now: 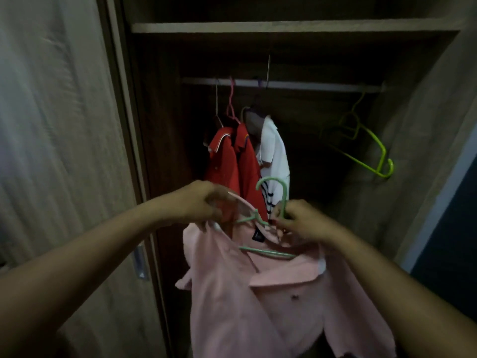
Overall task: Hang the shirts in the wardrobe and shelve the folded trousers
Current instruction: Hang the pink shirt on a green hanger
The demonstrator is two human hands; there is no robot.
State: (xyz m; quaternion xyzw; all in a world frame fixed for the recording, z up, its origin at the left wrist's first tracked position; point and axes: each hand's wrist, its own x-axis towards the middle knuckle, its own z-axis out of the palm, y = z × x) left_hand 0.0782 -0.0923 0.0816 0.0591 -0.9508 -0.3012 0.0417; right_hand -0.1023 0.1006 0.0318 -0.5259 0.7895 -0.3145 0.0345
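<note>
A pink polo shirt (258, 301) hangs in front of me on a mint green hanger (268, 251), below the wardrobe rail (309, 85). My left hand (204, 202) grips the shirt's left shoulder and collar. My right hand (299, 220) is closed around the stem of the hanger, just under its hook. On the rail hang two red shirts (232, 161) and a white shirt (275, 151) with dark stripes. No folded trousers are in view.
An empty lime green hanger (371, 148) hangs at the rail's right end. A shelf board (284, 27) runs above the rail. The wardrobe's open door (64, 125) stands at my left, a side panel (426, 125) at the right.
</note>
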